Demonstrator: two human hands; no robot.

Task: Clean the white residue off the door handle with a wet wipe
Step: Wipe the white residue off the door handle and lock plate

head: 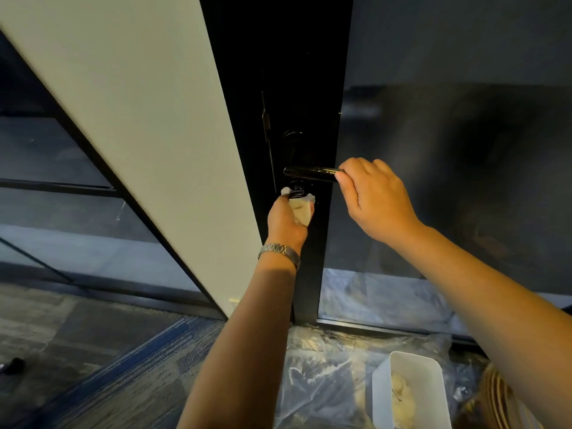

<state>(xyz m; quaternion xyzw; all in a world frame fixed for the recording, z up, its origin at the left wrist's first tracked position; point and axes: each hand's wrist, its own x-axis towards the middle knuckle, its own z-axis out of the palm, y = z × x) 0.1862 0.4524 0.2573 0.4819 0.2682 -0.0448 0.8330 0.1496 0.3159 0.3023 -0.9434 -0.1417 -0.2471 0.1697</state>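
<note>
Door handle (309, 174) horizontal, right hand (371, 196) gripping its right end

Right hand (376, 196) grips door handle (309, 172) end at 3 o'clock; left hand (286, 219) presses wet wipe (301, 209) beneath handle's base, 6 o'clock.

**Floor at the foot of the door: condition and contents**

The floor (77, 329) is laid with grey carpet tiles; one blue-striped tile (161, 351) runs diagonally across it. A clear, wrinkled plastic sheet (325, 376) is spread over the carpet up against the base of the door frame. A white rectangular tub (381, 394) stands on the sheet, with pale crumpled wipes (400, 394) inside. Just beside the tub, at the lower right edge, lies a brown-and-yellow striped object (498, 397), only partly in view. Well apart, at the far left edge, a small dark object (12, 365) rests on bare carpet; its nature cannot be determined.
</note>
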